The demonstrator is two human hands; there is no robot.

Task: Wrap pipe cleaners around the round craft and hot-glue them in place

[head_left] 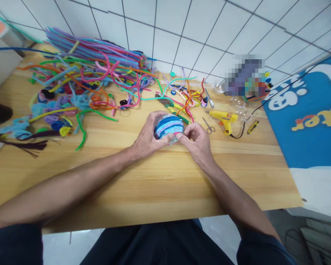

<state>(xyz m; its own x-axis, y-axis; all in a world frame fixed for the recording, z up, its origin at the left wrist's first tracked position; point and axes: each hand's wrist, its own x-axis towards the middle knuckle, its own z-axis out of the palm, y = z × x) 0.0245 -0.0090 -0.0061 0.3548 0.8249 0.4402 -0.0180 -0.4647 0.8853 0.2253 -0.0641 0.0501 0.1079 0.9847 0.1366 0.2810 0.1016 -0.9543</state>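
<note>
A ball (pixel 168 126) covered in blue, light blue and lilac stripes is held above the wooden table, with a small pink piece at its lower right. My left hand (pixel 152 135) wraps round the ball's left side, its thumb on the lower front. At the right, my right hand (pixel 196 141) has its thumb and finger pinched at the pink piece on the ball's edge. Just behind the ball lie green-handled pliers (pixel 169 105). Small scissors (pixel 209 127) rest to the right of my right hand.
A yellow glue gun (pixel 224 120) and a yellow cutter (pixel 253 127) lie on the wooden table (pixel 165 184) at the right. Bundled fuzzy stems (pixel 99 49) and a tangled colourful pile (pixel 68 92) fill the back left. Clear plastic shells (pixel 238 105) stand near the tiled wall.
</note>
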